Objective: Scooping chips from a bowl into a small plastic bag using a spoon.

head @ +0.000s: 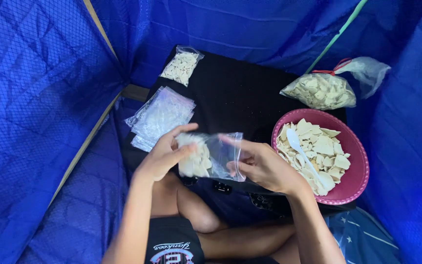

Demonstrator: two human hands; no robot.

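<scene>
Head view: our left hand [164, 154] and right hand [262, 166] pinch a small clear plastic bag of pale chips [210, 156] between them, fingers closed on its two ends, above the black cloth-covered table [235, 93]. Just right sits a pink round bowl [355, 168] of chips with a white plastic spoon [300, 149]. A stack of empty clear bags [161, 117] lies left.

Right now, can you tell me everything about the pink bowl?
The pink bowl is round and looks like plastic, sitting upright at the right edge of the black surface. It is heaped with pale, flat, broken chips, and a white spoon lies on them. No hand touches it; the right hand is nearest.
</scene>
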